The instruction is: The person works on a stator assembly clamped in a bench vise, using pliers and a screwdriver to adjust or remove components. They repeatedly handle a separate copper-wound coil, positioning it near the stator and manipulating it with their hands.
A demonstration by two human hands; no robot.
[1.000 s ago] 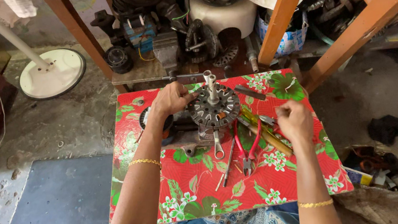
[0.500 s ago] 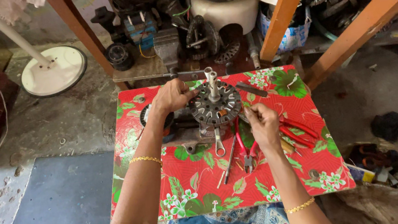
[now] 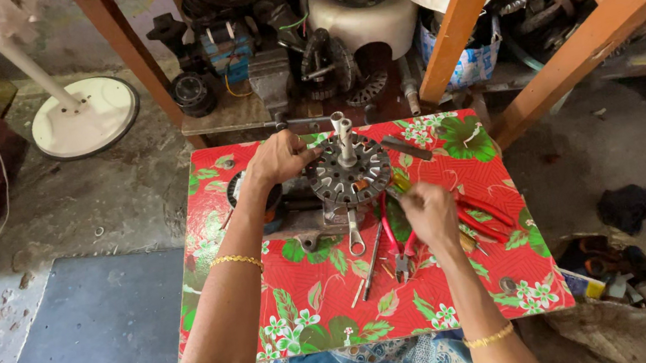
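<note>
Two hands work on a round metal motor part.

The motor part (image 3: 348, 173) stands in the middle of the red flowery surface (image 3: 304, 290). The left hand (image 3: 278, 159), at its 9 o'clock, has its fingers grasping the rim. The right hand (image 3: 429, 211), at its 4 o'clock, is blurry; I cannot tell if its fingers are clenched. Red pliers (image 3: 396, 242) lie just beside it.

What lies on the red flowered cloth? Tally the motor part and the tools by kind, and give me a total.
Motor stator with shaft: 1
Red-handled pliers: 2
Spanner: 1
Dark flat bar: 1
Thin dark rod-like tool: 1
Total: 6. Small bits too small to tell are left out.
</note>
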